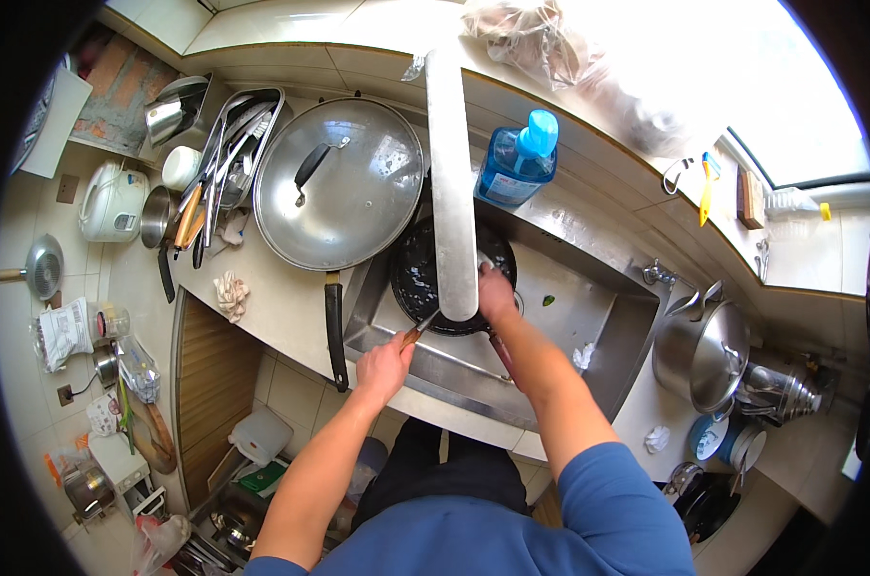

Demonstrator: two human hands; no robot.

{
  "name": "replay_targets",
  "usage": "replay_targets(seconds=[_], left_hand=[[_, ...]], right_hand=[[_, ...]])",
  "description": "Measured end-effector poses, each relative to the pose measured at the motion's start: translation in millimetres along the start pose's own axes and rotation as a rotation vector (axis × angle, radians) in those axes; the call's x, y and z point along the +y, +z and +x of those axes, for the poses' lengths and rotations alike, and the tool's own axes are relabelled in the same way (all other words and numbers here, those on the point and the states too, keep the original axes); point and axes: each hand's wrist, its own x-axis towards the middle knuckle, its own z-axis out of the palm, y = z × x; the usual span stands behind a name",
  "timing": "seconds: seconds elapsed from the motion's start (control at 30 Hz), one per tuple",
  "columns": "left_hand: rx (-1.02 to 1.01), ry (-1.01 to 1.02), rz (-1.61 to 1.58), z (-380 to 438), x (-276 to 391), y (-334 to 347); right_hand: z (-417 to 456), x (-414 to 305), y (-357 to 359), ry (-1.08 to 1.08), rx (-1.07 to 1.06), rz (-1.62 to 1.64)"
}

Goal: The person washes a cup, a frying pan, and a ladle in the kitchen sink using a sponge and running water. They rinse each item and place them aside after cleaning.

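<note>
A black frying pan (415, 284) sits in the stainless steel sink (586, 288), with water or suds glinting on its inner surface. A broad metal faucet spout (453, 180) hangs over it and hides its middle. My left hand (383, 369) grips the brown handle of a metal-shafted utensil (422, 328); its far end is hidden behind the spout. Inside the pan, my right hand (496, 294) is closed around a small whitish wad (485, 261), mostly covered by the fingers. A dark reddish handle (502, 353) runs from the pan's near edge, beneath my right forearm.
Left of the sink stands a lidded wok (341, 187), its black handle (335, 331) jutting past the counter edge. A blue pump bottle (516, 169) is behind the sink. A lidded steel pot (698, 353) stands right. Utensils fill a metal tray (280, 108).
</note>
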Motion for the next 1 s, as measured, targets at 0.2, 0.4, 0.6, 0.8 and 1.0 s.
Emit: replay_targets(seconds=[0.2, 0.4, 0.6, 0.8, 1.0], left_hand=[[0.031, -0.055, 0.038, 2, 6, -5], [0.039, -0.070, -0.002, 2, 7, -4], [-0.021, -0.118, 0.072, 3, 12, -8], [0.134, 0.021, -0.002, -2, 9, 1], [-0.460, -0.557, -1.056, -17, -5, -10]], right_hand=[[4, 7, 14, -0.122, -0.008, -0.025], [-7, -26, -2, 0.098, 0.034, 0.547], [-14, -66, -18, -0.202, 0.064, 0.240], [27, -9, -14, 0.170, 0.373, 0.280], [-45, -47, -74, 0.133, 0.449, 0.669]])
